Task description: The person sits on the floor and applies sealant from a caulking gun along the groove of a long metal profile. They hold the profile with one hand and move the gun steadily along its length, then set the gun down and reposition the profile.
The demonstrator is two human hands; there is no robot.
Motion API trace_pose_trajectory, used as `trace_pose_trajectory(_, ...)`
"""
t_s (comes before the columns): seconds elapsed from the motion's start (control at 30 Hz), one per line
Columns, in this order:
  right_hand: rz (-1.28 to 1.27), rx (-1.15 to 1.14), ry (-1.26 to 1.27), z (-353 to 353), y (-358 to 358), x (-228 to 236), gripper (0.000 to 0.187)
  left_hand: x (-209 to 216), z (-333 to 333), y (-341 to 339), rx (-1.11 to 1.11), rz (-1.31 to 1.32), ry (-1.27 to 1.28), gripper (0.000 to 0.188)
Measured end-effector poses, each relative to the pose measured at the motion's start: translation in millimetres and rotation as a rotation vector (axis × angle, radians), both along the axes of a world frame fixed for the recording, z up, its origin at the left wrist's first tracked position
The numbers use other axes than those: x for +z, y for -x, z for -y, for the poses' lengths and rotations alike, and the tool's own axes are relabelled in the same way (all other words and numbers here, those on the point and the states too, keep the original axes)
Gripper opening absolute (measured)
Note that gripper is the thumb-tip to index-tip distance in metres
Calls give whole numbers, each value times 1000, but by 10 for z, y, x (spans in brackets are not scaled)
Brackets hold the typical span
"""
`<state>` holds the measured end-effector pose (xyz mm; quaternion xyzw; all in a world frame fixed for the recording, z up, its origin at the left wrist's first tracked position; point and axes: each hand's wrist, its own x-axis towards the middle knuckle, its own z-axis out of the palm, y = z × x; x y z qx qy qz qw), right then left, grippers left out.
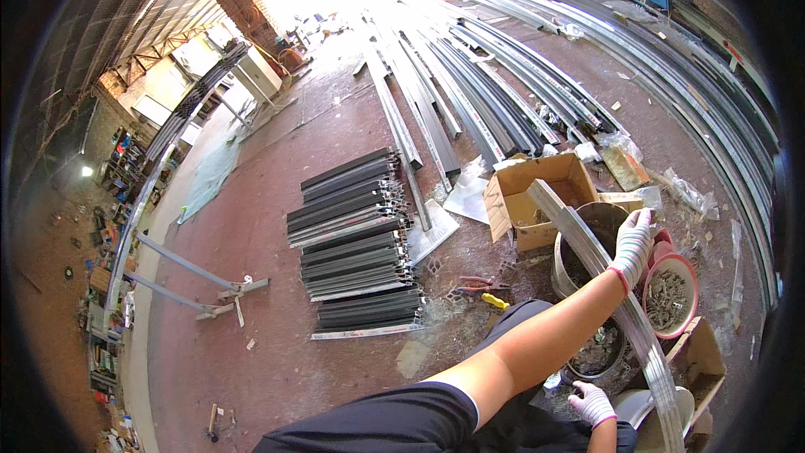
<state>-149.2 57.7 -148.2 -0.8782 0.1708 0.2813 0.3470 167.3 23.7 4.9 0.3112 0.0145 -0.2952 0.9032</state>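
Observation:
My left arm stretches across to the right, over a long silver metal profile (646,327). My left hand (633,243), in a striped knit glove, is just past the profile, above pink-rimmed tubs. Its fingers are pinched; what they hold, if anything, I cannot make out. Lower down, my gloved right hand (592,403) is close to my lap with fingers curled, their contents hidden. Beside the profile are a round bucket (563,273), a dark basin of small metal parts (599,352) and a pink-rimmed tub (693,302) of small grey pieces.
Stacked short dark profiles (360,243) lie on the reddish floor to the left. An open cardboard box (545,210) stands ahead, near red-handled pliers (475,285) and a yellow-handled tool (495,301). Long metal bars (495,84) stretch away. A hammer (213,424) lies at lower left.

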Motion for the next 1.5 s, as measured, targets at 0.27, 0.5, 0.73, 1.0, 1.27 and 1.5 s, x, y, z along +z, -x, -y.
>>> trace_pose_trajectory(0.27, 282, -350, -72, 78, -30, 59, 26, 72, 157, 153, -32, -20, -47, 28)
trace_pose_trajectory(0.5, 684, -189, 98, 19, -53, 262, 30, 321, 15, 436, 6, 83, -131, 50)
trace_pose_trajectory(0.73, 776, -684, 38, -70, -96, 607, 31, 509, -161, 336, -159, 143, -140, 61)
trace_pose_trajectory(1.0, 764, -1029, 296, 311, 245, 390, 32, 415, -50, 92, -226, 39, -224, 66)
trace_pose_trajectory(1.27, 696, -1204, 753, 812, 926, 424, 33, 382, -30, 93, -253, 71, -246, 66)
trace_pose_trajectory(1.5, 605, -1315, 761, 1008, 1098, 341, 59, 380, -87, 38, -257, 69, -221, 67)
